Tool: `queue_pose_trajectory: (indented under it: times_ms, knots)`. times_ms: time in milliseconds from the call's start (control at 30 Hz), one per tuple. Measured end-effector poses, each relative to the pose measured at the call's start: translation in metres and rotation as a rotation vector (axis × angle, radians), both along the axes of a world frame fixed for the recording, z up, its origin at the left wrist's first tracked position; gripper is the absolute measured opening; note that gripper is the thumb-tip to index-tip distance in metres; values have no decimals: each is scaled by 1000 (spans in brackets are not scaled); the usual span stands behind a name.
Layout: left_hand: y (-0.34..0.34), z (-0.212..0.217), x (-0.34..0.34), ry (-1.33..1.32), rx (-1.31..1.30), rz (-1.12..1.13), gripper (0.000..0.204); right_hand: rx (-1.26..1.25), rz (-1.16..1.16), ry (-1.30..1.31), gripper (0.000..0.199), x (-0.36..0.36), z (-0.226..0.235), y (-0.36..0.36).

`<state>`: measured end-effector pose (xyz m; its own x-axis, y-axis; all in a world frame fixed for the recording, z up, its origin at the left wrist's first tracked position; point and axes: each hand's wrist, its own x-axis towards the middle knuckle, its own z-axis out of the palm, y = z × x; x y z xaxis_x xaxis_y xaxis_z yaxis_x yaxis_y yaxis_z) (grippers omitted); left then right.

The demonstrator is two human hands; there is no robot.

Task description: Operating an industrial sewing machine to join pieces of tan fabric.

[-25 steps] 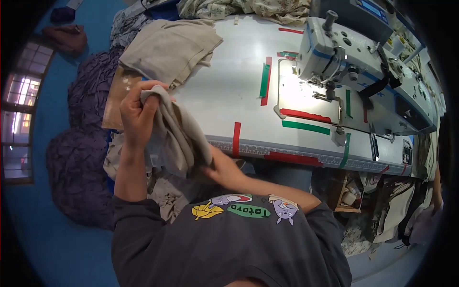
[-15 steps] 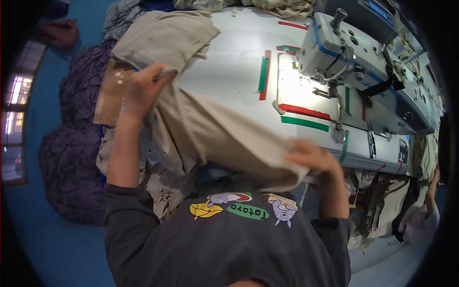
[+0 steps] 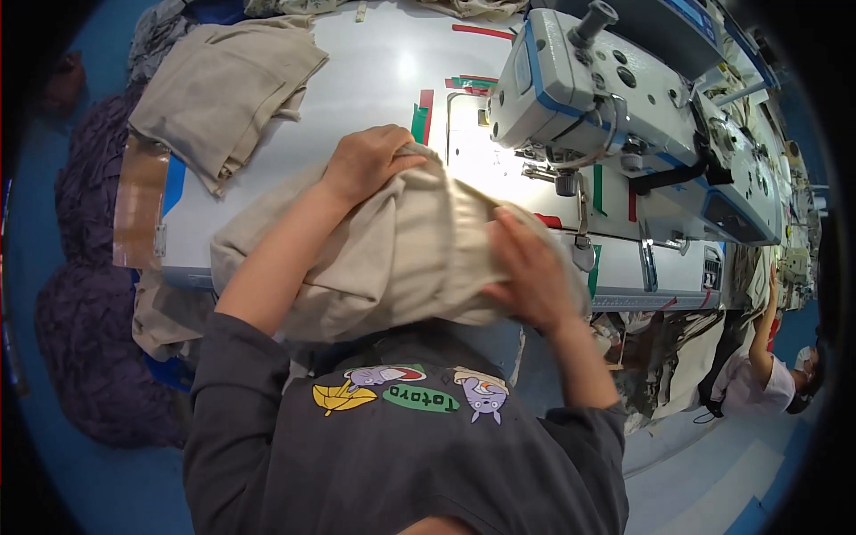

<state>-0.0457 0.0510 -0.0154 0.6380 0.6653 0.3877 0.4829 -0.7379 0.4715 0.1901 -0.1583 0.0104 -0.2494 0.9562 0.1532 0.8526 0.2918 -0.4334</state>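
A beige cloth garment (image 3: 374, 259) lies bunched over the front edge of the white sewing table, partly hanging toward me. My left hand (image 3: 370, 165) is closed on its upper edge, fingers curled over the cloth and thumb along the rim. Farther right, my right hand (image 3: 535, 272) rests on a band-like, gathered part of the same cloth, its fingers stretched out and somewhat blurred. Just beyond both hands stands a white and blue sewing machine (image 3: 571, 98), its lamp lighting the needle area. What lies beneath the garment is hidden.
Folded beige pieces (image 3: 223, 94) are stacked at the table's back left. Large dark purple cloth bundles (image 3: 98, 348) stand on the floor at left. Red and green tape strips (image 3: 424, 116) mark the white tabletop (image 3: 374, 80). Another person (image 3: 762, 379) works at far right.
Both hands have brought the garment right and nearer the machine. My left hand moved right along with its edge; the cloth, stretched between the hands before, is now bunched. The view shifted too.
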Motion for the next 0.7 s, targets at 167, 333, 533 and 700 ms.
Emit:
queue_pose_trajectory:
  times_ms: [167,333,533,700]
  knots:
    - [-11,2,30,11,63,-127,27,33,-26,-134,62,80,-16,8]
    - [1,-1,38,63,84,-227,30,288,267,-133,44,4,3,51]
    - [39,-5,45,110,210,-341,34,331,231,-22,40,4,-17,59]
    - [62,-3,67,136,303,-405,37,205,199,-159,44,-2,-4,68]
